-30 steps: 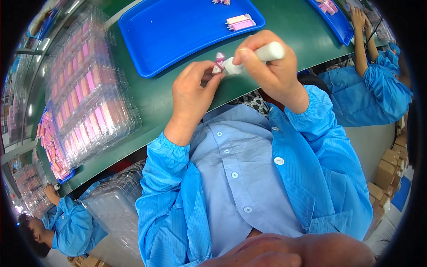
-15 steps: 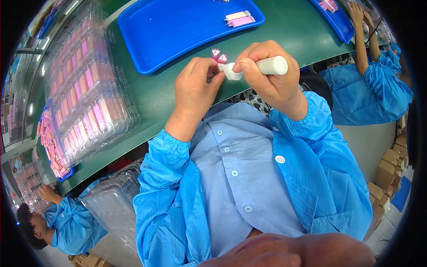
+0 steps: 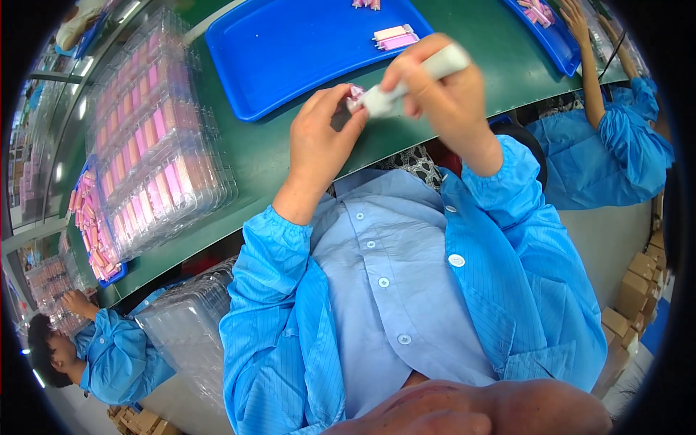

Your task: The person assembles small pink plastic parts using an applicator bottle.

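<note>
Over the front edge of the green table, my left hand [image 3: 313,141] pinches small pink pieces with clear, faceted ends [image 3: 354,93]. My right hand [image 3: 455,109] is closed around a white handled tool [image 3: 447,61], blurred by motion. Its wide white head reaches the pink pieces at my left fingertips; whether it touches them, I cannot tell. Beyond my hands lies a blue tray [image 3: 250,107]. Slim pink and peach tubes [image 3: 396,38] rest in its right part, and a few more pink pieces [image 3: 366,3] sit near its far edge.
Stacked clear plastic trays [image 3: 156,138] of pink and peach tubes stand at left. A heap of pink tubes [image 3: 88,225] lies beside them. Empty clear trays [image 3: 185,319] are stacked lower left. Co-workers in blue [image 3: 116,355] sit on both sides; another blue tray [image 3: 554,51] is at right.
My right hand has tipped and shifted slightly up with the white tool, whose head has moved left and up over the pink pieces. My left hand has barely moved and keeps its pinch.
</note>
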`<state>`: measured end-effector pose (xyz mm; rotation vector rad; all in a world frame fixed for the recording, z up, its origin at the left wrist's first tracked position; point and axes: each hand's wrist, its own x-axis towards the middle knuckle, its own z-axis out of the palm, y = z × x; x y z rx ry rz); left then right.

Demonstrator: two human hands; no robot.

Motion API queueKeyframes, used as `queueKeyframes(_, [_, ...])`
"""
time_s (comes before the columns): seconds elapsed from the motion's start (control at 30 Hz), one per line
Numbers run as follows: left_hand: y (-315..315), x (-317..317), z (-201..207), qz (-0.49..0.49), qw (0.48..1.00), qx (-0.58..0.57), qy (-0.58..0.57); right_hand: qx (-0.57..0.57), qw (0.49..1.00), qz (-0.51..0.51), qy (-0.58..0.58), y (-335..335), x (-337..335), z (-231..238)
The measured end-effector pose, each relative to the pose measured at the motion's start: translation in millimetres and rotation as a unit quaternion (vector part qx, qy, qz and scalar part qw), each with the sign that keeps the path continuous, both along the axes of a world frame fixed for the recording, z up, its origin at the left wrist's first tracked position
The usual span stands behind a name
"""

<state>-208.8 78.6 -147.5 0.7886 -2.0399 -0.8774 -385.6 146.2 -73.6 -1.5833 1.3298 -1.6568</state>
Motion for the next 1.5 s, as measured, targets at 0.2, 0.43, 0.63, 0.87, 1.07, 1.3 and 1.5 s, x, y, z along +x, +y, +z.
queueKeyframes(0.2, [-8.5,17.2,15.6,-0.13,0.839,0.445,0.284,-0.016,0.993,-0.02,-0.119,-11.9,-30.3,-24.0])
queueKeyframes(0.43, [21.4,68.0,83.0,0.092,0.994,-0.036,0.051,0.072,0.986,-0.029,-0.149,-5.2,-31.5,-70.1])
queueKeyframes(0.63, [13.5,140.2,97.5,0.373,0.853,-0.255,-0.262,0.05,0.987,-0.007,-0.155,-7.1,-31.7,-74.2])
queueKeyframes(0.87, [2.8,157.9,56.9,0.421,0.76,-0.161,-0.469,0.063,0.978,0.005,-0.199,-6.4,-30.7,-78.1])
queueKeyframes(1.07, [6.2,74.9,92.8,0.306,0.865,-0.295,-0.267,0.053,0.977,-0.011,-0.204,3.4,-41.8,-60.5])
queueKeyframes(1.3, [-64.2,-105.9,56.9,0.056,0.935,-0.201,-0.286,0.065,0.962,-0.027,-0.262,2.3,-73.4,-65.1])
queueKeyframes(1.5, [-97.6,-117.5,46.3,-0.086,0.944,0.008,-0.319,0.076,0.957,-0.021,-0.281,2.8,-72.4,-72.6])
